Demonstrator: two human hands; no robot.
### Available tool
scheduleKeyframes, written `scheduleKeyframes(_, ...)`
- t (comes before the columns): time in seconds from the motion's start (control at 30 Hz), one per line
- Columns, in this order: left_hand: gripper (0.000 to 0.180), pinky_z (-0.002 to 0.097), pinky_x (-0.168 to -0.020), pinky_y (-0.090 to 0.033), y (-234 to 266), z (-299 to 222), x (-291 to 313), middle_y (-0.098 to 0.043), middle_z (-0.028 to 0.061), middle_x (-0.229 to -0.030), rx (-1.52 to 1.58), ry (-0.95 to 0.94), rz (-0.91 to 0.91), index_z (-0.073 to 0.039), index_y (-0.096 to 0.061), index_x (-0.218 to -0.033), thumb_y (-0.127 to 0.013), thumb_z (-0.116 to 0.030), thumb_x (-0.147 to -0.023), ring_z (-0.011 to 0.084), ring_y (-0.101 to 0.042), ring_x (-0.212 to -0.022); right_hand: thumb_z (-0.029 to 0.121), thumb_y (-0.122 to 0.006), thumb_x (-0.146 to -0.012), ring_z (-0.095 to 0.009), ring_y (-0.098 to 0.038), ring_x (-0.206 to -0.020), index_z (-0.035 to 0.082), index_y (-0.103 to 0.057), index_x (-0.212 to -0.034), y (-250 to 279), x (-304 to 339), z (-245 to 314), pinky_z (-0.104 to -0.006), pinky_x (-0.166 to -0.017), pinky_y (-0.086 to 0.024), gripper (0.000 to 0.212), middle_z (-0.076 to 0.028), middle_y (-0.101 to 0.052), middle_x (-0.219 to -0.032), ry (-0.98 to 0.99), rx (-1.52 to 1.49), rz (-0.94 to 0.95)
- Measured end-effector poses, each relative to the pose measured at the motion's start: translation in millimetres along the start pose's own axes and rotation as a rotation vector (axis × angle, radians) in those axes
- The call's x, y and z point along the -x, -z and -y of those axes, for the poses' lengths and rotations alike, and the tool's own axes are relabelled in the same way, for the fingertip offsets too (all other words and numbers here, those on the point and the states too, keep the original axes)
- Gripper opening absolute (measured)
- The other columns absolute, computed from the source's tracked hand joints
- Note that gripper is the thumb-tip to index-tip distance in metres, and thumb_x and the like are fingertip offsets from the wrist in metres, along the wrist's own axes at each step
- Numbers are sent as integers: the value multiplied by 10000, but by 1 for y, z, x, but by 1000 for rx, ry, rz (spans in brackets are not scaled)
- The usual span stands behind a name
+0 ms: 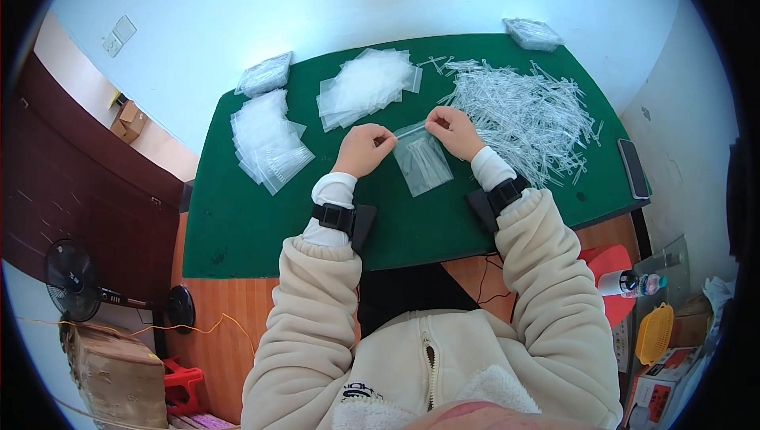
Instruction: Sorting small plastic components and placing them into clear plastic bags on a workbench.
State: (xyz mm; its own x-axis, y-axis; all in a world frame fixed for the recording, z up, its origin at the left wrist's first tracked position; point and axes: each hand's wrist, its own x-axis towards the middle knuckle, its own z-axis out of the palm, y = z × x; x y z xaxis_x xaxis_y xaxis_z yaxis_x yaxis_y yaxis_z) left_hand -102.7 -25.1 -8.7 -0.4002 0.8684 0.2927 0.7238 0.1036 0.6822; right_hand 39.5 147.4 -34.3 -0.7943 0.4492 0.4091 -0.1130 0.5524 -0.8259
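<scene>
Over the middle of a green-topped table (261, 228), both hands pinch the top edge of a clear zip bag (425, 173). My left hand (364, 151) closes thumb and fingers on its left corner, and my right hand (457, 131) grips the right corner. Several thin, clear plastic pieces lie inside the bag. A large loose heap of the same slender pieces (522, 117), some with looped ends, spreads to the right of my right hand. Beyond my hands lies a fanned stack of flat clear bags (366, 86). Left of my left hand, filled clear bags (269, 141) overlap in a pile.
Clear wrapped bundles sit at the back left (265, 74) and back right (533, 34) near the wall. A phone (632, 169) lies along the right edge. On the floor are a black fan (73, 280), a cardboard box (115, 375) and a yellow basket (655, 333).
</scene>
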Motion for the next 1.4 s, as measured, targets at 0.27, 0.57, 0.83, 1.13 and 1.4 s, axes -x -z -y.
scheduleKeyframes(0.27, 153, 292, -595, -458, 2, 0, 2, -610, 74, -695, 10, 20, 235, -44, -656, -833, -614, -158, -739, 187, -572, -621, 109, -522, -861, -66, -477, -559, 19, -521, -813, -4, -5, -10, -214, -511, -398, 102, 2, -520, -650, -159, -410, -53)
scheduleKeyframes(0.57, 115, 244, -677, -433, -7, -15, 0, -550, 67, -1045, 174, -353, -45, -31, -613, -902, -597, -72, -796, 131, -540, -809, 125, -516, -878, -45, -448, -541, 45, -532, -836, -18, 2, -3, -205, -480, -373, 91, 24, -498, -653, -311, -547, 150)
scheduleKeyframes(0.83, 113, 211, -646, -416, -1, -12, 0, -590, 29, -846, 504, -209, 118, -17, -600, -830, -584, -129, -842, 86, -525, -723, 169, -505, -901, -39, -478, -613, 55, -534, -833, -14, 4, 11, -194, -545, -396, 136, 32, -525, -731, -317, -479, 274)
scheduleKeyframes(1.13, 180, 227, -519, -398, -8, -10, 1, -567, 14, -631, 280, 39, 156, 8, -612, -796, -596, -169, -822, 71, -478, -565, 175, -548, -872, -54, -494, -561, 50, -550, -799, -12, 4, 19, -200, -510, -403, 145, 18, -538, -676, -438, -695, 236)
scheduleKeyframes(1.4, 191, 243, -540, -418, -18, -6, 1, -581, 39, -637, 282, 22, 88, 9, -634, -801, -617, -181, -789, 95, -498, -563, 127, -548, -867, -53, -481, -557, 44, -547, -795, -16, 4, 10, -190, -514, -383, 109, 16, -529, -641, -208, -430, 310)
